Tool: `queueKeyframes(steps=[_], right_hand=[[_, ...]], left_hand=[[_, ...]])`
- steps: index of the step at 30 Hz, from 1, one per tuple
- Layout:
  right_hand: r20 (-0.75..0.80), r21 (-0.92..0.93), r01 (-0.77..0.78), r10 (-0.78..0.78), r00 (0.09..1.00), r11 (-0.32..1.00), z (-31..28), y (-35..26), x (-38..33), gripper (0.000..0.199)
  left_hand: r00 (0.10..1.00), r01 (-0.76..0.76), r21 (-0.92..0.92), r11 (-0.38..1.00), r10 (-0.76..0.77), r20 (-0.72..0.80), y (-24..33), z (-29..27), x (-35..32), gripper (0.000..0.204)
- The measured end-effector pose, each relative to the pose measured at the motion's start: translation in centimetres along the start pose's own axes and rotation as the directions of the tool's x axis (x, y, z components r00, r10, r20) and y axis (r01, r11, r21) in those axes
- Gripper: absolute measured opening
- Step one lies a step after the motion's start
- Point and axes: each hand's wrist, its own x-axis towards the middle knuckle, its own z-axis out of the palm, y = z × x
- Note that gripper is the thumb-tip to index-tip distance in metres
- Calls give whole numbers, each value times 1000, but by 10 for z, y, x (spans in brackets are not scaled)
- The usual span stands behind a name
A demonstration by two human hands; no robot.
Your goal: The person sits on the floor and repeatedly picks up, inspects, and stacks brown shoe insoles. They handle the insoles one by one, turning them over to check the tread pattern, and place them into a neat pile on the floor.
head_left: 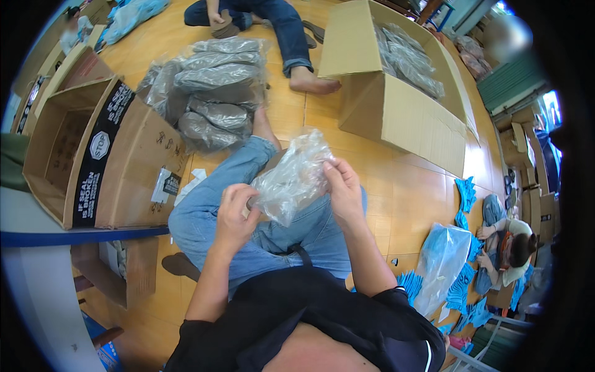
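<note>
A crumpled clear plastic bag [291,180] is stretched between my two hands above my crossed legs. My left hand [235,214] pinches its left edge, with a small grey-brown part showing at the fingertips. At the opposite edge, my right hand [343,189] has thumb and fingers closed on the plastic. Behind the bag a brownish flat shape is partly hidden; its kind is unclear. Just beyond my legs lies a pile of grey-brown bundles [217,93] wrapped in clear plastic.
An open carton [415,118] with wrapped bundles stands at the far right. To the left is a brown box [130,155] with black tape. Another person's hand [215,20] holds brown sole-shaped pieces ahead. Blue pieces [458,288] and a large plastic bag [439,263] lie at right, near another worker.
</note>
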Motion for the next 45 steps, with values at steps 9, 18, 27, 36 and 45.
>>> queueKeyframes(steps=[9,18,27,36,45], right_hand=[[-127,-15,217,-217,968,976,-35,-10,8,23],[-262,-680,318,-624,736,661,-48,-19,13,35],[-21,-390,-184,191,981,902,-26,32,-2,41],[-6,-267,230,-241,971,936,-21,17,1,34],[21,-531,-40,60,998,846,-50,-30,-45,44]], left_hand=[[955,286,-416,863,-293,49,1,-10,23,18],[981,83,-258,963,-124,-147,3,-8,28,10],[996,-88,-231,969,91,0,3,3,-11,13],[962,271,-245,931,-262,72,-25,24,17,22],[991,-96,-233,968,71,-114,7,40,24,9]])
